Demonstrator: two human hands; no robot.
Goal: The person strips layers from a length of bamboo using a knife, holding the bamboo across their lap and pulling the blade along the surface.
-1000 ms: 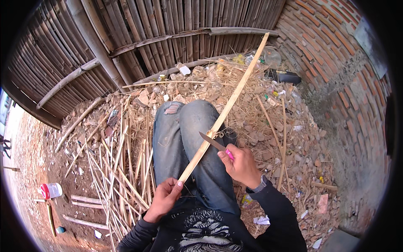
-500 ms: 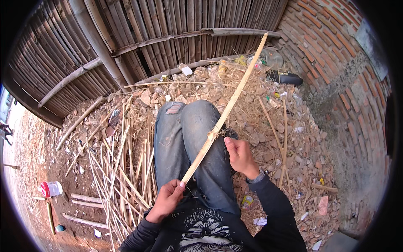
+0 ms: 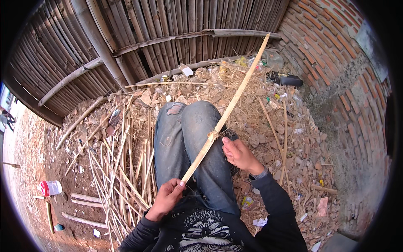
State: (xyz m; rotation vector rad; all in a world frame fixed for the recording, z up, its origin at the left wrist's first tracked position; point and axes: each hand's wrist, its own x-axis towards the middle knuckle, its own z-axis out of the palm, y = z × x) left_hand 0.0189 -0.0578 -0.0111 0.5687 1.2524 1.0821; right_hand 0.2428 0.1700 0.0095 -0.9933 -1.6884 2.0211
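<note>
A long, pale split bamboo strip (image 3: 236, 101) slants across my lap, from near my waist up to the far right. My left hand (image 3: 168, 196) is closed round its near end, thumb on top. Near the strip's middle, a joint with curled shavings (image 3: 213, 135) rests above my right knee. Just right of that joint is my right hand (image 3: 240, 154), fingers curled and thumb towards the strip. What it grips, if anything, is hidden.
Several split bamboo strips (image 3: 121, 168) lie piled left of my legs. A red-and-white container (image 3: 51, 188) stands farther left. Rubble and straw (image 3: 252, 122) cover the ground. Ahead is a bamboo wall (image 3: 176, 21); a brick wall (image 3: 336, 54) bounds the right. A person (image 3: 8, 119) is at the far left.
My right hand has shifted slightly left and down, its fingers turned more towards the joint. The strip's far end has moved a touch right. My left hand keeps its hold.
</note>
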